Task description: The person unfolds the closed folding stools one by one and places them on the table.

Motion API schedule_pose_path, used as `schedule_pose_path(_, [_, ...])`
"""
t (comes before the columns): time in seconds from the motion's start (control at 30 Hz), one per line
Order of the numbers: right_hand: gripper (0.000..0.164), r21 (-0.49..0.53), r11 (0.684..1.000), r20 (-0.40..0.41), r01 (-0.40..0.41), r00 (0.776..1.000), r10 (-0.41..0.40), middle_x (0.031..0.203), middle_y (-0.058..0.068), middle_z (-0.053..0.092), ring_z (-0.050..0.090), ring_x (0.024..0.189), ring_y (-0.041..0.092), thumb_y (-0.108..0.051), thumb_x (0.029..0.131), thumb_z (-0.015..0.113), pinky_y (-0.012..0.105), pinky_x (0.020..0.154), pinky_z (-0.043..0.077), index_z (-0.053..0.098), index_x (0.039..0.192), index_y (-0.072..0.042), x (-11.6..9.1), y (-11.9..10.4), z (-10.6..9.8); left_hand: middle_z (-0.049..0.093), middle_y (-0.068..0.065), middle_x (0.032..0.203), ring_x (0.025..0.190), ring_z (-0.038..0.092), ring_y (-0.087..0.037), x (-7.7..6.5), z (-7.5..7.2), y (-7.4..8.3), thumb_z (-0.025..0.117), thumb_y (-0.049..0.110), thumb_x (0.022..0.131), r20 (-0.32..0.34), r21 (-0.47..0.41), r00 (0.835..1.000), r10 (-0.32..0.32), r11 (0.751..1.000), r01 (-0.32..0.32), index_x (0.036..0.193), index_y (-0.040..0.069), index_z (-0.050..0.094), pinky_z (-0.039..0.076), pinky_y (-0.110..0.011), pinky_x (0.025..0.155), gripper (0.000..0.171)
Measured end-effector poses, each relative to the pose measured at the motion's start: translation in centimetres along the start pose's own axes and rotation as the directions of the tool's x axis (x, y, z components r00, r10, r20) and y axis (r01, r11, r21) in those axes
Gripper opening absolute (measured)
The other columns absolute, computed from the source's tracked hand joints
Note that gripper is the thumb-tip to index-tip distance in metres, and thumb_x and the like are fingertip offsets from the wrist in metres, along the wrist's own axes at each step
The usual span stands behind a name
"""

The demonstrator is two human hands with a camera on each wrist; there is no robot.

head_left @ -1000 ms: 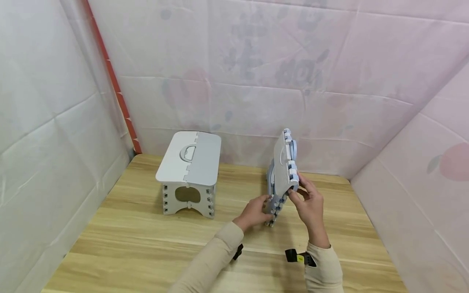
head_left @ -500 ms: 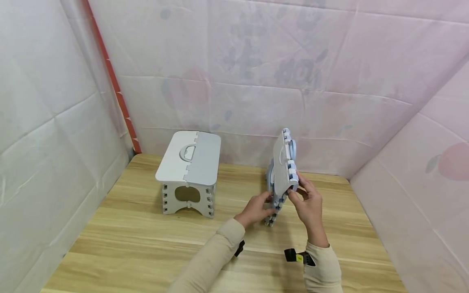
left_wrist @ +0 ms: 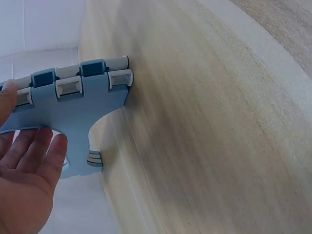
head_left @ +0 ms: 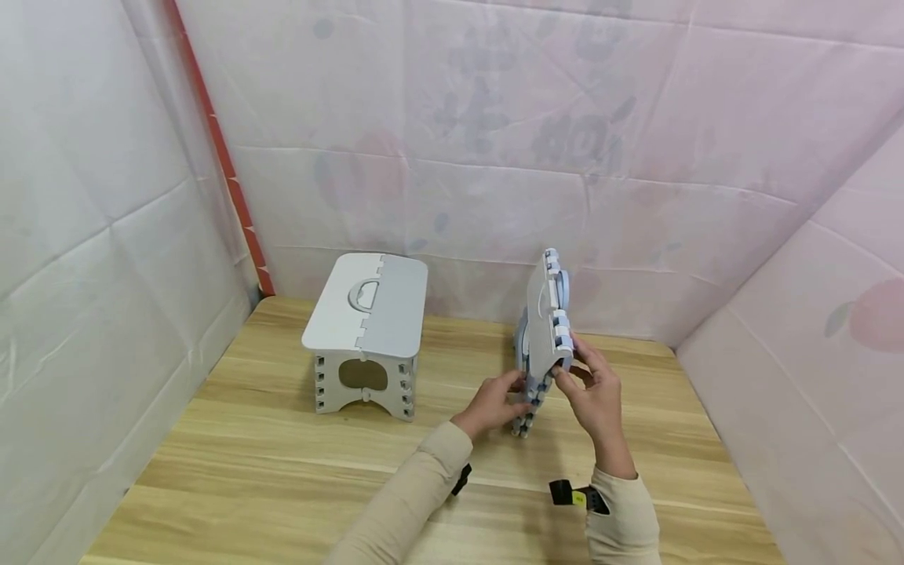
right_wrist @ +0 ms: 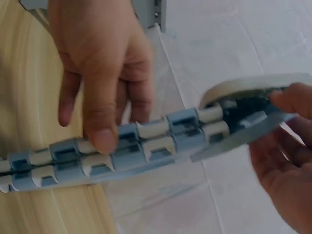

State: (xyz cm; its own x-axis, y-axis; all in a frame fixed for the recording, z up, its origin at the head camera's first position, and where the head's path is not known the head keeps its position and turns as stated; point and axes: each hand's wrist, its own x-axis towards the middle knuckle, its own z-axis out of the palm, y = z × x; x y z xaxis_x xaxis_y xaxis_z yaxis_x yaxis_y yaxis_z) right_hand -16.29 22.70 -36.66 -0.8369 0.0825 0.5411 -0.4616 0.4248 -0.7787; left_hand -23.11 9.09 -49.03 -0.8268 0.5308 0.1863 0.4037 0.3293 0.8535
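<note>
A partly folded blue and white folding stool [head_left: 544,322] stands on edge on the right part of the table, its seat flattened upright. My left hand [head_left: 492,404] grips the lower leg panel. In the left wrist view its thumb lies at the hinged edge, and its fingers reach to the cutout of the blue leg panel [left_wrist: 75,112]. The right wrist view shows the left thumb on the hinge knuckles [right_wrist: 156,141]. My right hand [head_left: 596,392] holds the near end of the seat, thumb at the gap between the two seat halves. Its other fingers are partly hidden behind the seat.
A second folding stool [head_left: 367,314], white and grey, stands unfolded to the left on the wooden table [head_left: 282,486]. White printed sheeting [head_left: 494,196] hangs behind and at both sides. A black wrist strap [head_left: 579,496] sits at the right sleeve.
My left hand has shifted slightly along the leg panel, its fingers now further over it. My right hand and the stool have hardly moved.
</note>
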Motion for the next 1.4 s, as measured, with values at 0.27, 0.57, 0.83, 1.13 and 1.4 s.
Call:
schedule_pose_path(0.27, [0.060,-0.056,0.996,0.185,-0.068,0.980,0.077,0.126,0.024,0.049,0.049,0.107,0.012,0.019,0.076,0.062,0.026,0.083,0.047,0.041,0.132,0.012,-0.8,0.3,-1.0,0.061,-0.001,0.113,0.104,0.057,-0.012,-0.1,0.2,-0.1,0.071,0.018,0.083,0.012,-0.056,1.000,-0.014,0.998,0.015,0.125,0.012,0.054,0.045,-0.023,0.083,0.046])
schedule_pose_path(0.57, [0.053,-0.035,0.992,0.233,-0.120,0.964,0.125,0.123,0.022,0.051,0.049,0.111,0.018,0.018,0.079,0.059,0.044,0.088,0.045,0.045,0.129,0.009,-1.3,2.9,-1.1,0.061,0.001,0.114,0.105,0.055,-0.011,0.1,0.1,-0.3,0.071,0.019,0.083,0.009,-0.074,0.999,-0.053,0.996,0.053,0.127,0.013,0.054,0.045,-0.025,0.086,0.047])
schedule_pose_path(0.83, [0.055,0.000,0.985,0.255,-0.171,0.953,0.165,0.125,0.025,0.049,0.046,0.114,0.035,0.013,0.081,0.062,0.059,0.089,0.037,0.042,0.131,0.009,-2.0,6.4,-0.9,0.063,0.000,0.110,0.103,0.057,-0.011,0.2,-0.1,-0.6,0.074,0.020,0.081,-0.002,-0.064,0.999,-0.048,0.997,0.048,0.123,0.012,0.057,0.046,-0.024,0.083,0.046])
schedule_pose_path(1.13, [0.050,-0.001,0.966,0.263,-0.258,0.932,0.249,0.123,0.024,0.052,0.048,0.113,0.037,0.007,0.081,0.064,0.056,0.093,0.037,0.048,0.128,0.006,-2.3,8.4,-0.3,0.063,-0.004,0.110,0.101,0.058,-0.012,0.2,0.0,-0.6,0.075,0.015,0.080,-0.018,-0.103,0.999,-0.039,0.994,0.037,0.120,0.009,0.058,0.046,-0.021,0.081,0.044])
schedule_pose_path(1.4, [0.042,-0.088,0.965,0.248,-0.245,0.933,0.260,0.109,0.028,0.058,0.056,0.100,0.041,0.012,0.078,0.064,0.055,0.086,0.043,0.051,0.118,0.013,-2.4,7.6,0.6,0.065,-0.005,0.106,0.099,0.060,-0.012,0.2,0.0,-0.6,0.076,0.012,0.078,-0.038,-0.113,0.999,-0.003,0.994,-0.001,0.115,0.006,0.060,0.046,-0.021,0.081,0.041])
